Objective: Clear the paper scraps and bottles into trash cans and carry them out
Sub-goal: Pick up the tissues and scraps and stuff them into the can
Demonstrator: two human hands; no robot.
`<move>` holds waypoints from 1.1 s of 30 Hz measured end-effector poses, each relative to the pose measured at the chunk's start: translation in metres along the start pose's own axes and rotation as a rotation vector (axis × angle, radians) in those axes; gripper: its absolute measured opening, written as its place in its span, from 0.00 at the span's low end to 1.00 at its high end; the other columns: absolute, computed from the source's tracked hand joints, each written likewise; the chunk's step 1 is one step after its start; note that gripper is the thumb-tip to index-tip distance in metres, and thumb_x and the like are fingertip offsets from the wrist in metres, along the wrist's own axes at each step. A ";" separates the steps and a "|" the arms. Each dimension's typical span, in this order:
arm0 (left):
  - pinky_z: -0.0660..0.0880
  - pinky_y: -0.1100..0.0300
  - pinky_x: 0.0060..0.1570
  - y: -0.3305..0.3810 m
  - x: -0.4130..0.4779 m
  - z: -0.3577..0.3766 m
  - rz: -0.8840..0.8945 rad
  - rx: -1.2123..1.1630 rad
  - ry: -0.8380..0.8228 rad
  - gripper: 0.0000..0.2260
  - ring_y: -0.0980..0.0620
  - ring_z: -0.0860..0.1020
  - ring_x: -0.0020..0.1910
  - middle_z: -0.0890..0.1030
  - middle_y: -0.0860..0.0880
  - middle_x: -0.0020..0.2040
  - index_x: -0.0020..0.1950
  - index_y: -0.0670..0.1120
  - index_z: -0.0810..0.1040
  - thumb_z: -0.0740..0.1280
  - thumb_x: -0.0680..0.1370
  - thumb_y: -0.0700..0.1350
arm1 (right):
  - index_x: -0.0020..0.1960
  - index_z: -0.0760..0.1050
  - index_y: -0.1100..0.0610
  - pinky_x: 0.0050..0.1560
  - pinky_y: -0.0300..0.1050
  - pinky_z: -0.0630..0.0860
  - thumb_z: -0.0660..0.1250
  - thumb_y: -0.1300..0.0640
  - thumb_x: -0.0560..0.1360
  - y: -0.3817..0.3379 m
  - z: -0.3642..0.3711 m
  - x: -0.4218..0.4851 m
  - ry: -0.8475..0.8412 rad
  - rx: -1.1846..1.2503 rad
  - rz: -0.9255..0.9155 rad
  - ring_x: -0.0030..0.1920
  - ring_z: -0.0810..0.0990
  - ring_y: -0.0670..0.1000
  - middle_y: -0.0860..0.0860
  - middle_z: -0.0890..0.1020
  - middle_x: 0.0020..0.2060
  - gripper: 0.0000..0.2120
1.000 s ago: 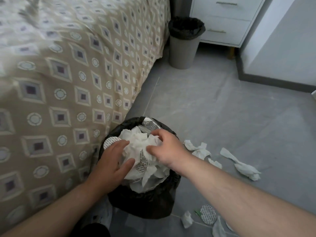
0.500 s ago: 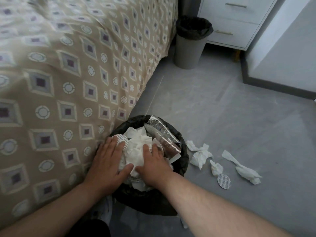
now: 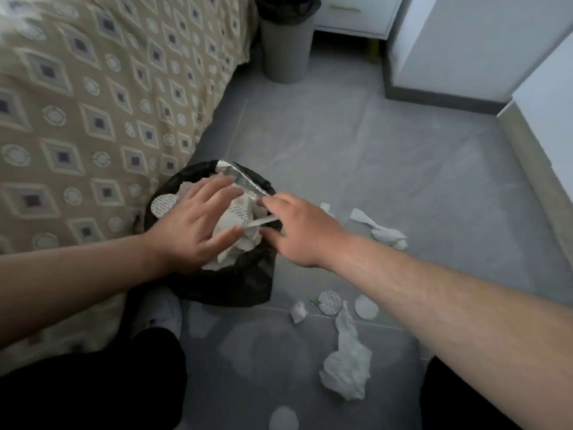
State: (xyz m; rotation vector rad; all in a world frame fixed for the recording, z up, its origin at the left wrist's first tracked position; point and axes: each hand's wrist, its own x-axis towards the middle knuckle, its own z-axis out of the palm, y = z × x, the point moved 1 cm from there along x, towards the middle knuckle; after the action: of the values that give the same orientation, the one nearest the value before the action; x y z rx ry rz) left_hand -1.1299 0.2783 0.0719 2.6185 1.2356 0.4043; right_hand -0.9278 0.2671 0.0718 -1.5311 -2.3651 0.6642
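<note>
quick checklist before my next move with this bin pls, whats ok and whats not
1. Near trash can upright beside the bed: ok.
2. Paper wad below the rim: not ok, it is heaped, and the silver wrapper sticks over the edge.
3. Left hand over the paper, fingers spread: ok.
4. Right hand free: ok, fingers look straight, though blurred.
5. Floor cleared: not ok, a crumpled tissue and a round pad lie there.
6. Far trash can has room: cannot tell, its inside is hidden.
</note>
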 end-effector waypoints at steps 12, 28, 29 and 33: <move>0.69 0.53 0.59 0.167 -0.104 0.198 -0.349 -0.066 -1.079 0.24 0.41 0.71 0.64 0.69 0.41 0.67 0.68 0.46 0.66 0.62 0.76 0.55 | 0.63 0.70 0.55 0.56 0.49 0.73 0.61 0.45 0.75 0.083 0.138 -0.231 -0.381 -0.044 0.660 0.60 0.76 0.60 0.57 0.76 0.60 0.21; 0.65 0.68 0.20 0.158 -0.148 0.302 -0.118 -0.004 -0.899 0.27 0.53 0.75 0.26 0.74 0.52 0.28 0.32 0.51 0.71 0.76 0.37 0.51 | 0.37 0.83 0.46 0.22 0.38 0.74 0.65 0.47 0.61 0.064 0.254 -0.296 -0.669 -0.167 0.279 0.26 0.80 0.49 0.49 0.80 0.29 0.10; 0.65 0.68 0.20 0.157 -0.142 0.299 -0.103 0.026 -0.881 0.25 0.54 0.75 0.26 0.75 0.52 0.28 0.30 0.50 0.73 0.76 0.38 0.52 | 0.40 0.82 0.47 0.27 0.37 0.75 0.68 0.46 0.61 0.068 0.249 -0.291 -0.628 -0.149 0.272 0.30 0.81 0.49 0.49 0.80 0.32 0.10; 0.70 0.57 0.55 0.151 -0.123 0.290 -0.162 0.023 -0.949 0.16 0.45 0.74 0.58 0.75 0.43 0.57 0.55 0.44 0.77 0.69 0.70 0.49 | 0.39 0.70 0.49 0.26 0.38 0.70 0.72 0.46 0.58 0.093 0.219 -0.271 -0.329 -0.047 0.220 0.31 0.76 0.49 0.47 0.75 0.31 0.15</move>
State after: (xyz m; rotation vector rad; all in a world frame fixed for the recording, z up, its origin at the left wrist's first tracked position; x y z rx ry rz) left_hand -0.9981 0.0657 -0.1725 2.1890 1.0508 -0.7943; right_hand -0.8365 0.0013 -0.1533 -1.8443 -2.4738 0.9844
